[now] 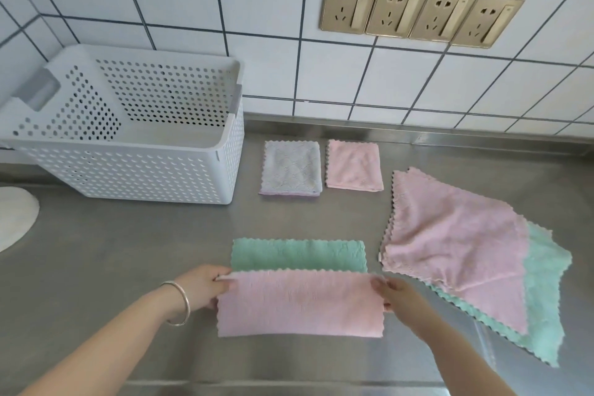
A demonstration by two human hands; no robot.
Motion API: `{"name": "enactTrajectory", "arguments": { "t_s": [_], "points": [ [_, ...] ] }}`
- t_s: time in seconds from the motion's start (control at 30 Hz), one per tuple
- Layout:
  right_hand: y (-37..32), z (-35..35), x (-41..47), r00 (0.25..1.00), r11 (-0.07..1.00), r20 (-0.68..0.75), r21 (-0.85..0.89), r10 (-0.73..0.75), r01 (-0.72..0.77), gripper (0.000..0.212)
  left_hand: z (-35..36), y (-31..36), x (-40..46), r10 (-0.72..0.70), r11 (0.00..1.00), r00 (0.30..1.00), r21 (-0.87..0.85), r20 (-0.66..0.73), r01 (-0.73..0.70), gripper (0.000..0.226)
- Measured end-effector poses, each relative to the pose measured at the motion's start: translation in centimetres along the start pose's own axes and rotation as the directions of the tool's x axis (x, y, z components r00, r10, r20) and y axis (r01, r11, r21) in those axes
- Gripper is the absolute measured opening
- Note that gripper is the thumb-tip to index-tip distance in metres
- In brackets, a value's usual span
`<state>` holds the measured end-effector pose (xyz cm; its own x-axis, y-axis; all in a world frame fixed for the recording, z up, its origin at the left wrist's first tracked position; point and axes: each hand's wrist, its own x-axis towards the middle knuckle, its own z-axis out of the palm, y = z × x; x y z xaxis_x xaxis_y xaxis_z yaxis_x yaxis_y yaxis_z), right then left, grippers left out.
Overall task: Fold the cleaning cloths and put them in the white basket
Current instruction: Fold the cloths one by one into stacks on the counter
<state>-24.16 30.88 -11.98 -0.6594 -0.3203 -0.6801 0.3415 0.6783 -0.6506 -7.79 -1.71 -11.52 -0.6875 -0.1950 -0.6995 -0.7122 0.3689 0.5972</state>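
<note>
Cloths wait: two folded (pixel 291 168) beside the empty basket (pixel 135 167), a pile (pixel 466 254) unfolded at right. Left hand (pixel 201 286) and right hand (pixel 397 296) pinch the pink-green cloth (pixel 299 302) half-folded on the counter (pixel 128 267).

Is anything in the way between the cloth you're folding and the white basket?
Nothing visible blocks it. Both hands, left hand and right hand, hold the pink and green cloth, and bare counter lies between it and the white basket, whose top is open. The two folded cloths sit off to the basket's right.
</note>
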Motion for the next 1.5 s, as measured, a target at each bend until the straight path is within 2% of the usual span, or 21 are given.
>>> {"name": "enactTrajectory", "arguments": {
  "t_s": [0.13, 0.3, 0.43, 0.63, 0.73, 0.8, 0.83, 0.9, 0.93, 0.97, 1.03, 1.07, 1.13, 1.2, 1.4, 1.5],
  "points": [
    [-1.7, 1.4, 2.0, 0.981, 0.999, -0.191, -0.047, -0.021, 0.012, 0.027, 0.2, 0.4, 3.1, -0.012, 1.000, 0.970, -0.016, -0.242, 0.008, 0.016],
    [-3.0, 2.1, 4.2, 0.961, 0.976, -0.264, -0.215, -0.086, 0.028, 0.030, 0.6, 1.3, 5.0, -0.077, 0.988, 0.919, 0.095, -0.387, 0.123, 0.025],
    [-3.5, 2.0, 4.9, 0.954, 0.959, -0.286, -0.284, -0.086, 0.001, 0.032, 0.3, 1.6, 6.0, -0.100, 0.981, 0.910, 0.111, -0.401, 0.156, 0.022],
    [-3.5, 2.0, 6.0, 0.953, 0.943, -0.296, -0.331, -0.058, -0.046, 0.032, 0.2, 1.7, 6.6, -0.087, 0.985, 0.905, 0.098, -0.416, 0.140, 0.028],
    [-3.5, 2.1, 6.1, 0.939, 0.945, -0.341, -0.317, -0.034, -0.081, 0.027, 0.3, 1.8, 6.9, -0.145, 0.972, 0.896, 0.110, -0.421, 0.209, 0.028],
    [-3.5, 2.3, 5.6, 0.924, 0.965, -0.381, -0.251, -0.031, -0.071, 0.020, 0.7, 2.2, 6.5, -0.177, 0.946, 0.849, 0.151, -0.497, 0.286, 0.030],
    [-3.4, 2.4, 5.2, 0.914, 0.972, -0.402, -0.231, -0.050, -0.048, 0.021, 1.0, 2.5, 6.2, -0.141, 0.946, 0.803, 0.159, -0.579, 0.281, 0.031],
    [-2.9, 2.9, 4.0, 0.882, 0.965, -0.455, -0.263, -0.124, 0.000, 0.033, 2.1, 2.5, 5.9, 0.088, 0.951, 0.689, 0.266, -0.720, 0.156, 0.043],
    [-2.6, 3.1, 3.2, 0.862, 0.960, -0.485, -0.278, -0.149, 0.010, 0.039, 2.8, 2.6, 5.8, 0.244, 0.914, 0.656, 0.395, -0.714, 0.090, 0.050],
    [-2.2, 3.4, 2.6, 0.849, 0.958, -0.507, -0.285, -0.152, 0.002, 0.045, 3.7, 2.7, 5.8, 0.375, 0.852, 0.653, 0.523, -0.658, 0.037, 0.055],
    [-1.4, 4.2, 1.3, 0.850, 0.964, -0.515, -0.262, -0.109, -0.035, 0.051, 5.8, 3.3, 5.9, 0.544, 0.681, 0.707, 0.730, -0.451, -0.058, 0.059],
    [-1.0, 4.6, 0.7, 0.859, 0.969, -0.507, -0.240, -0.074, -0.058, 0.053, 6.9, 3.8, 5.9, 0.574, 0.611, 0.741, 0.785, -0.347, -0.106, 0.059],
    [-0.3, 5.4, -0.3, 0.875, 0.970, -0.484, -0.209, 0.005, -0.121, 0.054, 8.9, 4.2, 6.1, 0.577, 0.530, 0.791, 0.830, -0.204, -0.172, 0.056],
    [0.0, 6.0, -0.8, 0.882, 0.960, -0.467, -0.212, 0.066, -0.184, 0.050, 10.2, 4.0, 6.6, 0.547, 0.485, 0.827, 0.855, -0.134, -0.182, 0.060],
    [-0.4, 5.8, -0.8, 0.886, 0.926, -0.412, -0.205, 0.213, -0.317, 0.023, 10.9, 3.6, 7.3, 0.448, 0.486, 0.893, 0.848, -0.037, -0.209, 0.079],
    [-0.6, 5.9, -1.3, 0.898, 0.926, -0.393, -0.226, 0.197, -0.302, 0.014, 10.6, 5.1, 6.2, 0.338, 0.539, 0.941, 0.820, 0.000, -0.194, 0.078]
  ]
}}
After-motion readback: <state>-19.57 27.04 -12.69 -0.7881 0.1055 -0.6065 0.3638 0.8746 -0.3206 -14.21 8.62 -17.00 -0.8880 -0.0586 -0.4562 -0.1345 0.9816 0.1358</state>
